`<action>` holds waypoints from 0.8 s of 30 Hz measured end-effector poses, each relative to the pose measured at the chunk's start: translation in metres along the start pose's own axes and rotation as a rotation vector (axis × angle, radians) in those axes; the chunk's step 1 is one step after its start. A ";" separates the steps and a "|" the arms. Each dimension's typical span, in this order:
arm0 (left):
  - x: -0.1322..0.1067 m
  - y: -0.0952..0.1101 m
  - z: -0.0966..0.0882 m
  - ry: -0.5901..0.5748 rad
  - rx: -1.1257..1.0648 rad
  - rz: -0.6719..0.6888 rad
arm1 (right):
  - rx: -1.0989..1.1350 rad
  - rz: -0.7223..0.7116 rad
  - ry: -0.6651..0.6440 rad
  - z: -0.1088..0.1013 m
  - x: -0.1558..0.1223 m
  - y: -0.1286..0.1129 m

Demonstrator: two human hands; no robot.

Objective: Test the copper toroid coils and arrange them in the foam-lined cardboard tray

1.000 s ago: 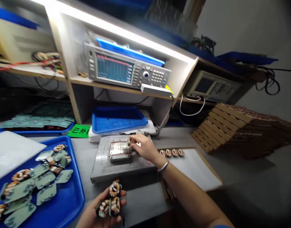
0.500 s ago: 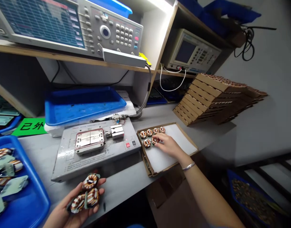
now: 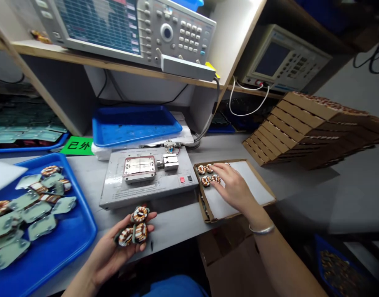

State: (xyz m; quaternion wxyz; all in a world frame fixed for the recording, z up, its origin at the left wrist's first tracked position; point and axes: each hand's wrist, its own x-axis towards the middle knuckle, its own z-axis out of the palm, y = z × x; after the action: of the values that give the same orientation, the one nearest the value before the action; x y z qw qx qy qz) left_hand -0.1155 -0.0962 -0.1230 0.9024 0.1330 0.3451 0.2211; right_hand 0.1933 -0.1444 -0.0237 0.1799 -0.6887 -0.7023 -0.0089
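Grey metal forms the body of the fixture before you, with a silver plate on top and two small buttons toward its right end. At the near side of the fixture, your left hand is palm up, its fingers curled under three wound coils and cradling them; one sits out by the index finger, the other two side by side closer to you. Just right of the fixture, your right hand is over the cardboard tray, thumb and fingers parted and loose. Your thumb tip is right beside a front-row coil; I cannot tell whether it touches. That coil and its neighbour lie on a white liner, toward the fixture, with a back row partly hidden behind your fingers. Left of the fixture, a blue tray holds grey-green plates and more coils in a jumble. Behind the fixture is a shallower blue tub, and higher up, an instrument with a lit screen. Well to the fixture's right rise stacked cartons.
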 end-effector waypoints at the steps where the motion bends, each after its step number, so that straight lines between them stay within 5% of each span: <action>1: 0.000 0.000 0.000 -0.023 -0.005 0.006 | 0.046 -0.057 0.003 0.001 0.005 -0.019; 6: -0.001 -0.004 -0.006 -0.094 -0.014 0.023 | 0.217 -0.606 -0.320 0.045 0.028 -0.106; 10: -0.002 -0.008 -0.013 -0.101 -0.072 0.006 | 0.124 -0.808 -0.519 0.076 0.045 -0.133; 13: -0.004 -0.007 -0.014 -0.136 -0.117 -0.004 | 0.218 -0.757 -0.527 0.074 0.062 -0.135; 19: -0.007 -0.002 -0.010 -0.166 -0.186 0.003 | 0.353 -0.410 -0.145 0.063 0.112 -0.121; 24: -0.009 -0.004 -0.012 -0.128 -0.170 0.036 | 0.169 -0.396 -0.167 0.082 0.137 -0.116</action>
State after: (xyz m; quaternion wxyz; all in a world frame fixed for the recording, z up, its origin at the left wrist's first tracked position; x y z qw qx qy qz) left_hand -0.1285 -0.1034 -0.1280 0.9265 0.0757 0.2644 0.2567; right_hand 0.0629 0.0032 -0.0366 0.1730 -0.5183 -0.8344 0.0720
